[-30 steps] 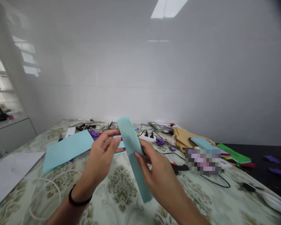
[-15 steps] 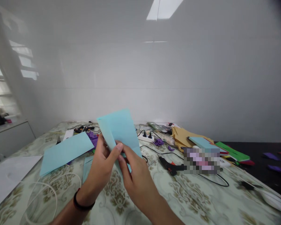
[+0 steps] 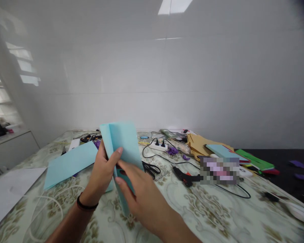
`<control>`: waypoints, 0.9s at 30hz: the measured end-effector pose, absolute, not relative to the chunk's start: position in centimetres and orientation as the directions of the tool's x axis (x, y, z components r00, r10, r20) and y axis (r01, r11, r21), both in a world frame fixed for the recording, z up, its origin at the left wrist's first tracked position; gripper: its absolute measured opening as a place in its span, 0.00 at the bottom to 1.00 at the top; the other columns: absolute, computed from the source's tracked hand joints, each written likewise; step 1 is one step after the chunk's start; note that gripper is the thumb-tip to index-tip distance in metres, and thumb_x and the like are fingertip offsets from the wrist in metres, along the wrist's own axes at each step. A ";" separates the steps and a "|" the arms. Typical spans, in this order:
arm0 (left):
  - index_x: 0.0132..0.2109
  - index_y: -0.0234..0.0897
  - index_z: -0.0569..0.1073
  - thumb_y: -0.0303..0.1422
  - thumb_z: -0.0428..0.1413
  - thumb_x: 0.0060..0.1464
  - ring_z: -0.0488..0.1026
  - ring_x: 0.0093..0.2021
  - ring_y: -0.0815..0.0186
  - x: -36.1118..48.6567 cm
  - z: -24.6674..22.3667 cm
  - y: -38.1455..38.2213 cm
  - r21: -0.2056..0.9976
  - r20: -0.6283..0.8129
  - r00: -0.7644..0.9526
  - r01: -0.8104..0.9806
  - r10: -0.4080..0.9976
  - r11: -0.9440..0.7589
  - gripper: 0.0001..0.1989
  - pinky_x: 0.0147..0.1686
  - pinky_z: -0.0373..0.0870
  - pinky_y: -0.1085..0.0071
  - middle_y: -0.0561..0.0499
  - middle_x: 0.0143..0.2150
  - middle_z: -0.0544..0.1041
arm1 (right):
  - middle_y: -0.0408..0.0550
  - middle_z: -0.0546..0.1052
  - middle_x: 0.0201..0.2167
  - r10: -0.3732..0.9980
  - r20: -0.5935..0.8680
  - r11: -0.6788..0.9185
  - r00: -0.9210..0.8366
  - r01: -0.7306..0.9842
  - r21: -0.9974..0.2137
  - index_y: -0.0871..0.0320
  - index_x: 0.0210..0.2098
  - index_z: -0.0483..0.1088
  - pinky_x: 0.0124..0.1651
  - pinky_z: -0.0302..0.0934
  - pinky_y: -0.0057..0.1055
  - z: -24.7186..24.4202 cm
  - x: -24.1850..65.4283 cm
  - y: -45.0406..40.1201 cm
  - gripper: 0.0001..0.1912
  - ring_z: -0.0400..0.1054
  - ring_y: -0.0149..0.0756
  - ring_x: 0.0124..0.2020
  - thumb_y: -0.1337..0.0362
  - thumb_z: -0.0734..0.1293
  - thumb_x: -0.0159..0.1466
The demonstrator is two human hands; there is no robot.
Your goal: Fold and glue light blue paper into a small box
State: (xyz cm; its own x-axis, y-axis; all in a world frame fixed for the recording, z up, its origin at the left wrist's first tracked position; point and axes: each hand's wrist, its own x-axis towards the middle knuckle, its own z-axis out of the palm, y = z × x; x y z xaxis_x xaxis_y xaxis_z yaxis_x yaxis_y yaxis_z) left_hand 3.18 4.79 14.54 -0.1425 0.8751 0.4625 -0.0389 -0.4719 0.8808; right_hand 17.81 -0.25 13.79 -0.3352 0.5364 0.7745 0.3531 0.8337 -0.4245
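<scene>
Upright above the table, a light blue sheet of paper [image 3: 125, 140] is folded along a lengthwise crease, its narrow flap facing left. My left hand [image 3: 105, 168] grips the flap from the left, thumb on the front and fingers behind it. From the right, my right hand [image 3: 144, 192] pinches the paper's folded edge, index finger near the left thumb. Some of its fingertips are hidden by the paper. Left of my hands lies another light blue paper piece [image 3: 71, 163]. Black-handled scissors [image 3: 152, 168] rest just behind the right hand.
A black glue gun [image 3: 186, 177] lies to the right with its cable. Farther back are a white power strip [image 3: 158, 145], purple scraps [image 3: 172, 151] and brown envelopes [image 3: 202, 145]. Green sheets [image 3: 254, 160] sit at the right edge. White paper [image 3: 12, 189] and a white cable [image 3: 58, 204] are at left.
The folded paper and both hands have shifted slightly left, and the paper has turned so its left flap shows more upright. The scissors have come into view behind it.
</scene>
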 end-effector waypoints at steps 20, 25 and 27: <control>0.63 0.48 0.74 0.38 0.67 0.55 0.83 0.48 0.54 1.3 16.5 2.0 0.452 0.404 0.668 0.448 0.625 -0.771 0.29 0.51 0.78 0.60 0.49 0.54 0.84 | 0.42 0.77 0.58 0.823 0.459 0.536 -0.336 0.187 -0.823 0.35 0.63 0.71 0.43 0.75 0.30 19.1 26.4 -2.9 0.36 0.76 0.36 0.48 0.62 0.81 0.59; 0.64 0.48 0.70 0.40 0.67 0.56 0.80 0.54 0.52 1.4 15.9 2.5 0.568 0.431 0.607 0.392 0.668 -0.723 0.30 0.53 0.76 0.62 0.47 0.58 0.80 | 0.43 0.79 0.55 0.835 0.474 0.537 -0.281 0.222 -0.814 0.42 0.58 0.75 0.42 0.74 0.30 19.2 26.0 -2.7 0.27 0.77 0.37 0.47 0.62 0.79 0.61; 0.60 0.48 0.72 0.42 0.67 0.57 0.79 0.50 0.54 1.6 15.5 2.8 0.602 0.434 0.601 0.360 0.671 -0.712 0.25 0.49 0.76 0.64 0.49 0.54 0.81 | 0.44 0.80 0.54 0.837 0.475 0.533 -0.273 0.206 -0.821 0.43 0.57 0.76 0.41 0.74 0.29 19.2 25.8 -2.7 0.24 0.77 0.37 0.46 0.61 0.78 0.63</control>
